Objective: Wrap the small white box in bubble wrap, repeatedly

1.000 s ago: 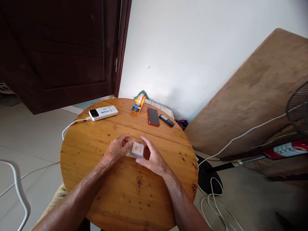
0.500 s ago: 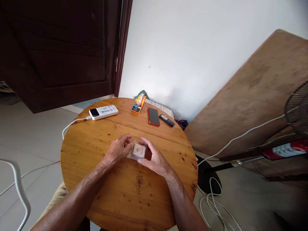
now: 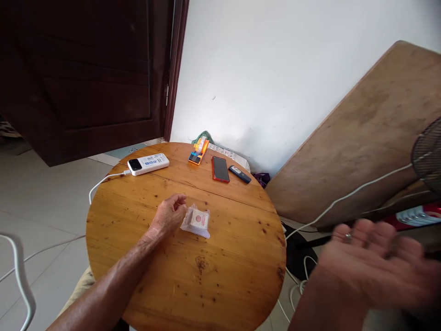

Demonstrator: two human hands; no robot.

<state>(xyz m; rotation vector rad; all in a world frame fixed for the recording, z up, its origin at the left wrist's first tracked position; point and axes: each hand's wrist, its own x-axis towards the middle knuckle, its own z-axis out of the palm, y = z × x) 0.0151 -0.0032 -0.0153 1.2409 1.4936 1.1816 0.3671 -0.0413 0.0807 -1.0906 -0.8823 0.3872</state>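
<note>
A small square item in clear plastic wrap [image 3: 199, 219], pale with red print on its top, lies on the round wooden table. My left hand [image 3: 169, 214] rests at its left side, fingers loosely bent and the thumb beside the wrap's edge; it does not grip it. My right hand [image 3: 372, 262] is off to the right, past the table's edge, palm turned up, fingers apart and somewhat blurred. A small shiny spot, maybe a ring, shows on one of its fingers. Nothing else can be made out in it.
On the wooden table [image 3: 220, 266] stand a white power bank [image 3: 149, 164] with a cable, an orange tape dispenser [image 3: 199, 151], a red-edged phone [image 3: 220, 169] and a dark blue handheld device [image 3: 240, 174]. A fan [image 3: 427, 156] and a leaning board [image 3: 361, 138] are on the right.
My right hand has left the wrapped item and swung far right, turning palm up. The wrapped item now lies uncovered on its right side. My left hand stays nearly in place.
</note>
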